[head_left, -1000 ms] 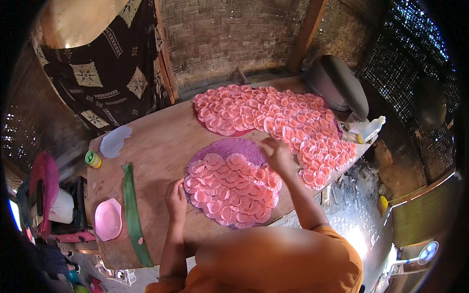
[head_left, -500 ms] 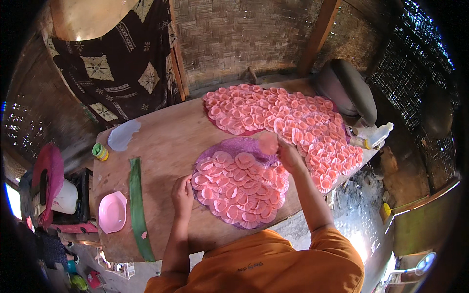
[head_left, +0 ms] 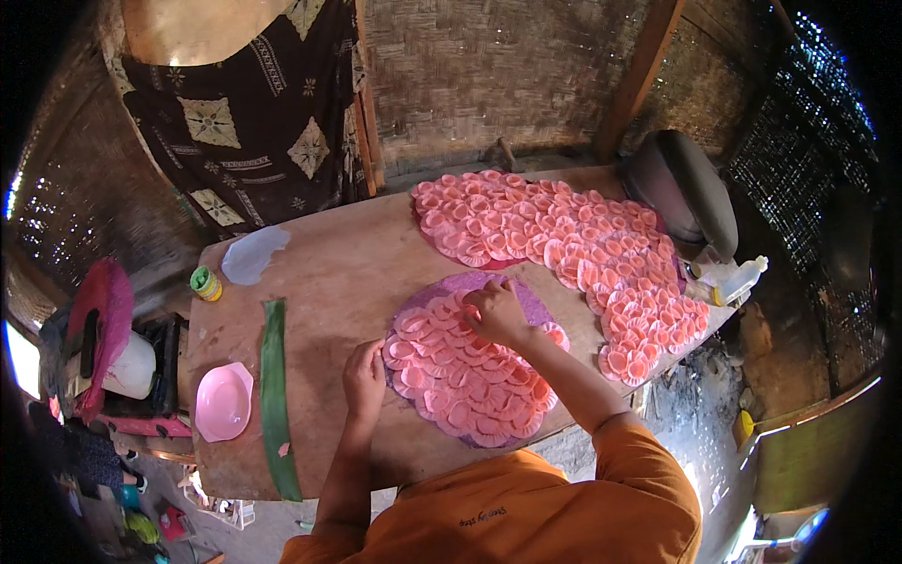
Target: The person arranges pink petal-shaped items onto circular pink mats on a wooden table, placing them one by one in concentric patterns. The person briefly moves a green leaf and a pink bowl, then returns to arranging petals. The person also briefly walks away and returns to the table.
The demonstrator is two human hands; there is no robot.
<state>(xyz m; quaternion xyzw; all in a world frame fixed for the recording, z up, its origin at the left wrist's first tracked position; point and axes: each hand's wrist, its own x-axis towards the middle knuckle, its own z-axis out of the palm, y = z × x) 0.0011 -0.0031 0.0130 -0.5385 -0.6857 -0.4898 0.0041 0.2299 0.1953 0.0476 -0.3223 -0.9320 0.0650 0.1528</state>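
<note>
A round purple mat or tray [head_left: 536,301] lies before me, mostly covered by overlapping thin pink pieces [head_left: 460,371], round and shallow with ruffled rims. My left hand [head_left: 365,378] is at its left edge, fingers and thumb closed on the rim. Over its upper part, my right hand [head_left: 498,312] reaches down with bunched fingers among the topmost pink pieces. The hand hides whatever is between those fingertips. Beyond and to the right, a larger spread of similar pink pieces [head_left: 564,226] covers the back of the wooden table [head_left: 329,254].
Left on the table are a pink bowl [head_left: 224,402], a long green leaf strip [head_left: 274,395], a clear plastic sheet [head_left: 254,256] and a small green-and-yellow container [head_left: 205,284]. A large dark pot [head_left: 681,193] and a whitish bottle [head_left: 742,280] stand at the right end.
My right hand has moved left and down from the tray's upper right onto the pink pieces. The pale pink disc it held is now out of sight. My left hand stays at the rim.
</note>
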